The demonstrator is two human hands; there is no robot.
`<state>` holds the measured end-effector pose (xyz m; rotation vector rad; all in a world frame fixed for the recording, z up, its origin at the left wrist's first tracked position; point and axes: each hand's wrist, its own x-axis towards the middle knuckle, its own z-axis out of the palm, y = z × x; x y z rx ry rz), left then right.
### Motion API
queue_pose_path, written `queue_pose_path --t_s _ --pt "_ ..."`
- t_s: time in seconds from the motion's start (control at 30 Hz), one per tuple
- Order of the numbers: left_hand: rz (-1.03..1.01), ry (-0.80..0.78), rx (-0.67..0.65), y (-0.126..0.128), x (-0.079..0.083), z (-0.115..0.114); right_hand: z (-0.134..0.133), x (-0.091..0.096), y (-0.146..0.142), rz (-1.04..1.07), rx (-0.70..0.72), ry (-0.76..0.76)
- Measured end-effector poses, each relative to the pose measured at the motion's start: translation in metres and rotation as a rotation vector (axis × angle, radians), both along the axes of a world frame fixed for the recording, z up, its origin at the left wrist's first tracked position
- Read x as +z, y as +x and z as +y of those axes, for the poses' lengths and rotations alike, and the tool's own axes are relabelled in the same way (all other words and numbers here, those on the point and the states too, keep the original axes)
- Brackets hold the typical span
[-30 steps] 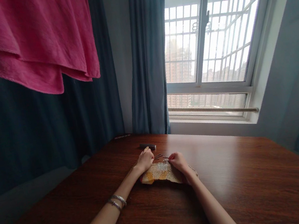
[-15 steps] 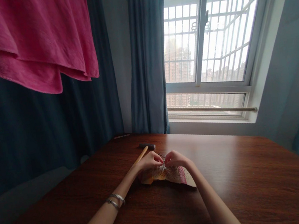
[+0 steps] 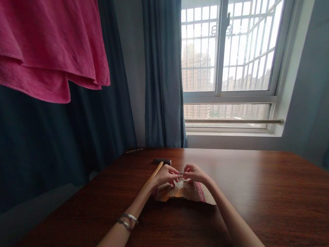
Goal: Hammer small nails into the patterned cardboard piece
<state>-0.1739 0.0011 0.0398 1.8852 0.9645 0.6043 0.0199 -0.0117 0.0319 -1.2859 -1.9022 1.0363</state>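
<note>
My left hand [image 3: 165, 175] and my right hand [image 3: 194, 173] are close together above the table, fingertips pinched. Between them are thin, shiny metal pieces [image 3: 181, 174], nail-like in shape but too small to make out surely. Each hand seems to grip at this metal. Just below the fingers lies a crumpled, spotted sheet [image 3: 189, 190] with a pink band towards its right end; cloth or paper, I cannot tell. A hammer [image 3: 162, 161] with a dark head and a wooden handle rests behind my left hand, which partly hides the handle.
The brown wooden table [image 3: 255, 192] stretches out to both sides. A pink towel [image 3: 49, 54] hangs at the upper left before a dark blue curtain [image 3: 96, 125]. Beyond the table's back edge is a barred window [image 3: 218, 94] with a rail [image 3: 235, 120] across its lower part.
My fingertips have lifted slightly off the spotted sheet and moved a little apart. The metal between them now shows more clearly. The sheet lies flatter in the middle; the hammer stays put.
</note>
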Motion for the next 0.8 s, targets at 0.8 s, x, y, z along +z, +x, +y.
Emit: queue_pose_path --t_s 0.8 --pt "0.446 0.574 0.159 -0.011 -0.013 0.01 -0.006 -0.019 -0.012 -0.29 -0.107 0.368"
